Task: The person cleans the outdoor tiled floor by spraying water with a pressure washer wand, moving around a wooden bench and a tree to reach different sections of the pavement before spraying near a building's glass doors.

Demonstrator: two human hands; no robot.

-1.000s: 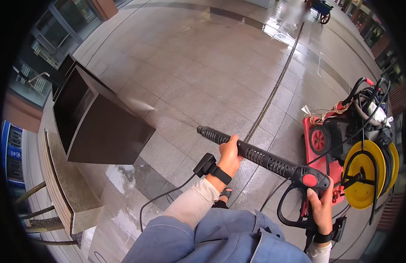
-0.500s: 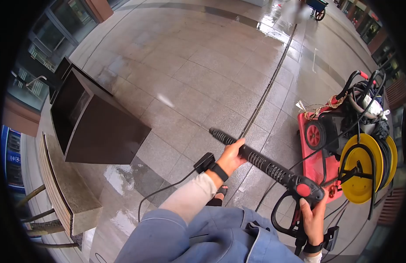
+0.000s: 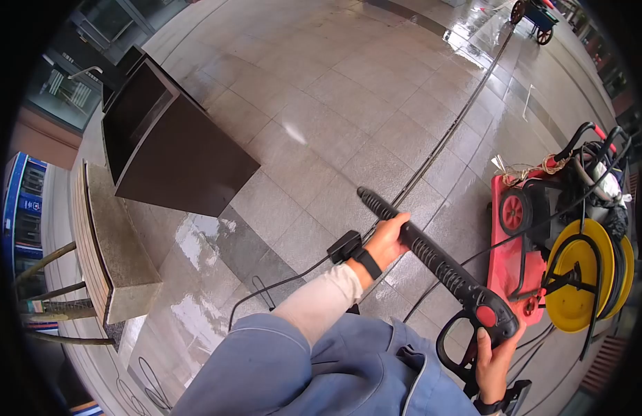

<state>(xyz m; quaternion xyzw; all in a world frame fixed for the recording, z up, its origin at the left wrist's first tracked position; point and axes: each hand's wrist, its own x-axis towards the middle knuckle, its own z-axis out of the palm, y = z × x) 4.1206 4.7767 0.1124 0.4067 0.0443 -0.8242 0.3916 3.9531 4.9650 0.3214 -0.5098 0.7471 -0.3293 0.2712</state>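
Observation:
A black pressure washer gun [image 3: 442, 267] with a red round button slants across the front of my body, its nozzle end up and to the left. My left hand [image 3: 387, 241] is closed around the ribbed barrel near the front. At the rear, my right hand [image 3: 497, 360] grips the handle behind the trigger guard; the fingers on the trigger are partly hidden. A faint spray leaves the nozzle toward a whitish patch [image 3: 294, 132] on the wet tiles [image 3: 348, 104]. Both wrists wear black straps with small black boxes.
A red pressure washer [image 3: 518, 256] with a yellow hose reel [image 3: 579, 277] stands to my right. On the left are a dark brown planter-like box [image 3: 189, 152] and a curved bench [image 3: 120, 256]. A drain slot [image 3: 459, 128] crosses the paving toward a blue cart [image 3: 534, 19].
My view has shifted, so the box, bench and washer appear further right. The gun has kept its slant, with both hands still on it. More of the blue cart shows.

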